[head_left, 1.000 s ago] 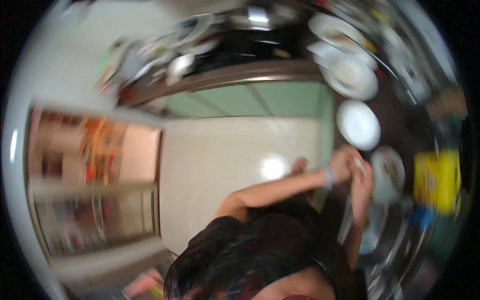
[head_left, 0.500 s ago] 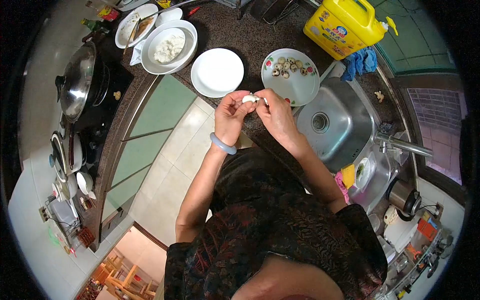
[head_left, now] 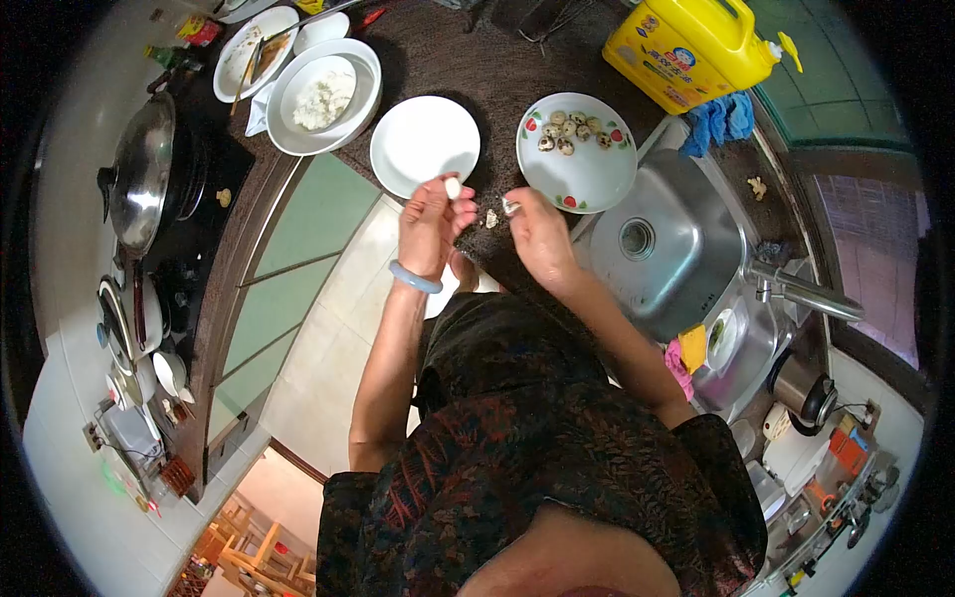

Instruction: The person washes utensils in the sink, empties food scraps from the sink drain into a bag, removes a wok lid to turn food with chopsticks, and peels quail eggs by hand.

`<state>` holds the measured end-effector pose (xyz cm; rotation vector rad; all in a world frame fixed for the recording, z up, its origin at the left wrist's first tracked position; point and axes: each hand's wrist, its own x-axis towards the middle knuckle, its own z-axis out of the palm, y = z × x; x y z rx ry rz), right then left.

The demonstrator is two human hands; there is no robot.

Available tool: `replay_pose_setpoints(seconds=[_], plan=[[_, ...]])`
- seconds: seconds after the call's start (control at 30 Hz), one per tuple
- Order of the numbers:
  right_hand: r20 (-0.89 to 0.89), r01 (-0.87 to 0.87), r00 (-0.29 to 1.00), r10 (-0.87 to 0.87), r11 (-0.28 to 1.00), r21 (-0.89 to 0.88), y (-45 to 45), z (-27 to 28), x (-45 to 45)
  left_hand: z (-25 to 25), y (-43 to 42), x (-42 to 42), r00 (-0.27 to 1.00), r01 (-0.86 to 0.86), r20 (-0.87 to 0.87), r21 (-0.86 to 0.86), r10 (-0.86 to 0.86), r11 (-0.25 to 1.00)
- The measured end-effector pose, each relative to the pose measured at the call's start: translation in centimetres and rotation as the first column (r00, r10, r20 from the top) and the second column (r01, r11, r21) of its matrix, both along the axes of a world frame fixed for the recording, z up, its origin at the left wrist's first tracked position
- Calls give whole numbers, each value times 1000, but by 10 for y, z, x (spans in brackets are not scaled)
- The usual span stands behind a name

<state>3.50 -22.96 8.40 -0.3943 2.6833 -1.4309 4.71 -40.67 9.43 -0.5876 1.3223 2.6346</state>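
My left hand (head_left: pixel 428 224), with a pale bangle at the wrist, pinches a peeled white quail egg (head_left: pixel 453 188) over the near rim of a white bowl (head_left: pixel 425 139). My right hand (head_left: pixel 540 234) is closed on a small piece of eggshell (head_left: pixel 511 207), just below a floral plate (head_left: pixel 577 184). Several speckled quail eggs (head_left: pixel 567 129) lie in the upper part of that plate. Between my hands, a bit of cracked shell (head_left: pixel 490 218) rests on the dark countertop.
The steel sink (head_left: pixel 662 239) and its faucet (head_left: pixel 806 289) are at the right. A yellow jug (head_left: pixel 686 50) and blue cloth (head_left: pixel 718 124) stand behind it. Nested bowls (head_left: pixel 323 95) with white food sit at the left, near a lidded wok (head_left: pixel 142 179) on the stove.
My hands, together half a second ago, have moved apart. The egg has gone left with my left hand to the bowl's rim. Shell now shows on the counter between them.
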Motion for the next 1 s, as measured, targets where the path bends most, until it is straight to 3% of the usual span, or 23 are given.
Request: replay_pose_setpoints(seconds=[0.07, 0.1, 0.13, 0.17, 0.2, 0.23, 0.3, 0.33, 0.4, 0.5, 0.6, 0.67, 0.73, 0.8, 0.83, 0.9, 0.97, 1.0], plan=[[-115, -112, 986, 123, 989, 94, -2, -26, 3, -3, -10, -16, 999, -37, -37, -239, 29, 970], [-186, -75, 976, 116, 974, 215, -7, -21, 9, -6, -17, -24, 998, -42, -67, -376, 18, 926], [-153, -102, 978, 141, 966, 237, -6, -20, 12, -8, -21, -31, 994, -42, -105, -529, -16, 848], [-121, -131, 979, 166, 957, 257, -5, -19, 12, -10, -25, -40, 989, -53, -141, -665, -55, 745], [-196, -87, 971, 134, 969, 233, -5, -17, 13, -20, -32, -47, 980, -75, -176, -768, -97, 636], [-195, -76, 973, 123, 970, 233, -2, -16, 12, -19, -36, -53, 974, -82, -153, -925, -166, 372], [-169, -101, 976, 137, 974, 204, 6, -14, 10, -33, -41, -65, 955, -63, -103, -987, -278, 149], [-171, -77, 978, 118, 970, 229, 10, -8, 10, -39, -43, -67, 952, -61, -103, -987, -288, 148], [-198, -1, 979, 49, 972, 234, 18, -8, 7, -49, -44, -73, 921, -38, -16, -998, -390, -50], [-287, 155, 953, -96, 969, 191, 40, -12, -5, -58, -44, -75, 898, -75, -6, -987, -440, -141], [-240, 204, 961, -136, 936, 286, 68, -11, -23, -59, -46, -76, 890, -50, 23, -988, -456, -147], [-353, 307, 921, -161, 860, 407, 79, -18, -35, -54, -44, -77, 900, -14, 48, -991, -434, -137], [-336, 305, 928, -164, 850, 429, 83, -22, -43, -41, -37, -78, 910, 23, 73, -992, -409, -125], [-315, 300, 935, -164, 840, 452, 82, -24, -48, -30, -21, -79, 922, -136, -138, -990, -361, 33], [-265, 274, 951, -160, 833, 480, 80, -24, -50, -23, -8, -81, 902, -206, -204, -978, -380, 34], [-215, 242, 965, -151, 828, 505, 77, -26, -55, -14, 30, -80, 901, -166, -249, -954, -356, 248], [15, 76, 995, -98, 853, 517, 77, -28, -61, -13, 60, -78, 783, -268, -276, -958, -557, 98], [12, 77, 995, -97, 852, 517, 78, -29, -64, -16, 74, -76, 770, -226, -198, -974, -607, 30]])
